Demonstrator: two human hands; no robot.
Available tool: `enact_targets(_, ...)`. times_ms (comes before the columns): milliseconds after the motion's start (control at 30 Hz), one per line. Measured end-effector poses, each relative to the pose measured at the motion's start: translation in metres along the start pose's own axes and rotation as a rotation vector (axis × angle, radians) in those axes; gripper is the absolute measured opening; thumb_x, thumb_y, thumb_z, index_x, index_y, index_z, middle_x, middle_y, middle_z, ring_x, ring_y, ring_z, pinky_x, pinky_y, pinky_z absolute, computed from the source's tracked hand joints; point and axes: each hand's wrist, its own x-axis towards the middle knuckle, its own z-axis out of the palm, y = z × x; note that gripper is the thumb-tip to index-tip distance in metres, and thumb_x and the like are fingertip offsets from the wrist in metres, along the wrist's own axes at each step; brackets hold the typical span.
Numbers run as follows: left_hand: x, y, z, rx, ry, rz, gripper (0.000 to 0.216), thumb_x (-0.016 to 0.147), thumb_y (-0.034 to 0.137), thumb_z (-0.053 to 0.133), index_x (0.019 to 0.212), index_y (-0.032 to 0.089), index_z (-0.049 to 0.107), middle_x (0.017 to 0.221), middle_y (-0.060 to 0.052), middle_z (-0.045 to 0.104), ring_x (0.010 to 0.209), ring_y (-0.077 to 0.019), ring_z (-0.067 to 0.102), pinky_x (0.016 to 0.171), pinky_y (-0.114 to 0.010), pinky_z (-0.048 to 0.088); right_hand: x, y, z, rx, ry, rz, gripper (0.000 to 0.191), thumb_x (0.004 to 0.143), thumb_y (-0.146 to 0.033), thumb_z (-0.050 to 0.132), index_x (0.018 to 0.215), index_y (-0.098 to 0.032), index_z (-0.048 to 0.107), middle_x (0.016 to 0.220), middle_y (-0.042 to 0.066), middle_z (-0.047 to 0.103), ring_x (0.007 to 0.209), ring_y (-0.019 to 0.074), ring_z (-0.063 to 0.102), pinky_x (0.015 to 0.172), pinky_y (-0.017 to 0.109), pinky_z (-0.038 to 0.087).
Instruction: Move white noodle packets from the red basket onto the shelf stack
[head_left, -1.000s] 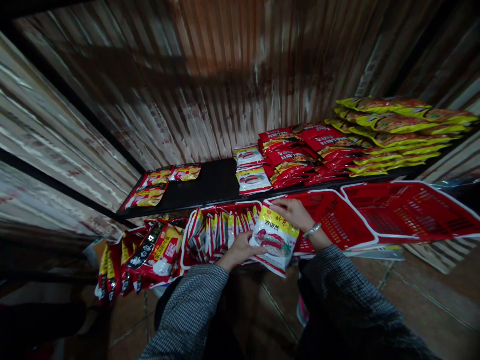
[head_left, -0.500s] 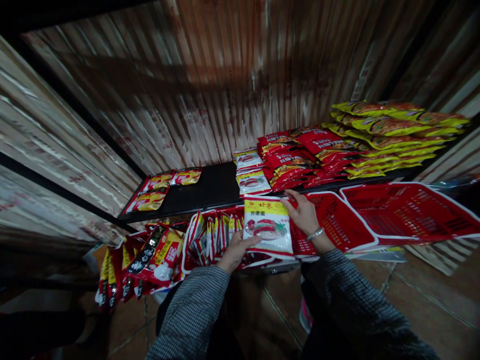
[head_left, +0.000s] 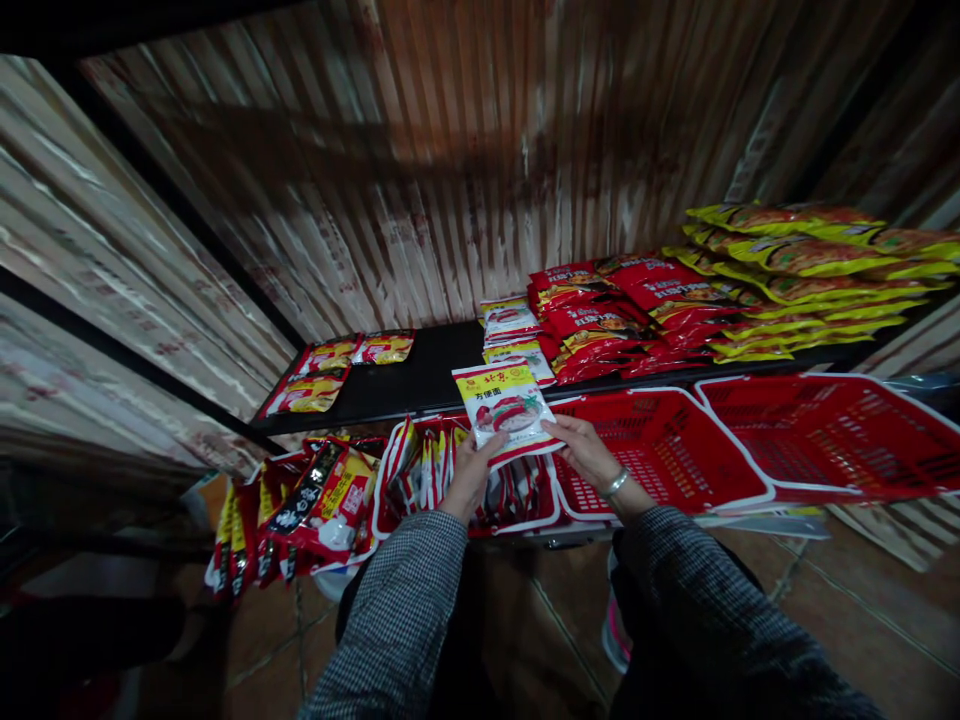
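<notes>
Between my two hands is a white, yellow and red instant noodle packet [head_left: 508, 405], tilted with its printed face up. My left hand [head_left: 471, 472] grips its lower left corner, thumb on top. At the lower right corner, my right hand [head_left: 586, 448] pinches the edge; a silver bracelet is on that wrist. The packet is over the front edge of a black shelf [head_left: 435, 375] and partly covers a short stack of like packets [head_left: 514, 320] on it. Below my hands, a red basket [head_left: 556, 505] holds several upright packets of the same look.
Red noodle packets [head_left: 600, 315] and yellow ones [head_left: 810, 270] are piled on the shelf's right. Several red-yellow packets [head_left: 311, 390] lie at its left end. A full basket of black-red packets [head_left: 322, 500] stands left; red baskets [head_left: 660, 440] stand right. Corrugated sheeting [head_left: 450, 200] backs the shelf.
The noodle packet has moved left and farther away, toward the shelf, and is now turned slightly. My right hand has shifted from its upper right edge to its lower right corner.
</notes>
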Motion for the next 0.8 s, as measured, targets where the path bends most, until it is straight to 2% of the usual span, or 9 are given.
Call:
enact_targets(167,0.0004,-0.0001,-0.0015,0.048,-0.01,0.023,0.057,0.047,0.023,0.088,0.099,0.013,0.066,0.091,-0.008,0.074,0.087,-0.0242,0.069,0.096,-0.044,0.047,0.0004,0.0009,-0.0014,-0.013,0.032,-0.029,0.031,0.056,-0.042,0.083,0.075,-0.02,0.073,0.072,0.001,0.074,0.074,0.0216,0.069,0.077,0.036,0.052)
enact_targets(333,0.0007,0.0,-0.0035,0.098,-0.026,0.035,0.061,0.047,0.024,0.087,0.103,0.013,0.065,0.093,-0.008,0.073,0.091,-0.0252,0.068,0.095,-0.044,0.047,-0.0031,-0.0017,0.0014,-0.053,-0.033,-0.013,0.036,0.06,-0.044,0.08,0.086,-0.02,0.073,0.084,0.003,0.075,0.082,0.023,0.069,0.082,0.038,0.052)
enact_targets(400,0.0012,-0.0007,-0.0043,0.116,-0.039,0.032,0.06,0.047,0.025,0.087,0.101,0.013,0.065,0.095,-0.009,0.073,0.093,-0.0266,0.068,0.095,-0.044,0.047,-0.004,-0.0028,0.0028,-0.066,-0.057,0.006,0.037,0.059,-0.042,0.082,0.087,-0.019,0.073,0.083,0.004,0.075,0.083,0.0231,0.069,0.083,0.038,0.051)
enact_targets(700,0.0013,-0.0017,-0.0035,0.113,-0.056,0.045,0.059,0.048,0.027,0.087,0.101,0.013,0.066,0.094,-0.009,0.073,0.092,-0.0254,0.068,0.097,-0.043,0.045,0.001,0.0039,0.0031,-0.087,-0.004,-0.022,0.038,0.054,-0.041,0.085,0.082,-0.017,0.074,0.078,0.003,0.075,0.071,0.0203,0.068,0.079,0.037,0.05)
enact_targets(800,0.0012,-0.0021,-0.0028,0.111,-0.025,0.073,0.06,0.05,0.029,0.086,0.103,0.013,0.065,0.097,-0.009,0.073,0.093,-0.0254,0.068,0.097,-0.043,0.045,0.0028,0.0064,0.0043,-0.076,0.027,-0.026,0.038,0.053,-0.04,0.085,0.081,-0.017,0.074,0.077,0.003,0.075,0.069,0.02,0.068,0.078,0.037,0.05)
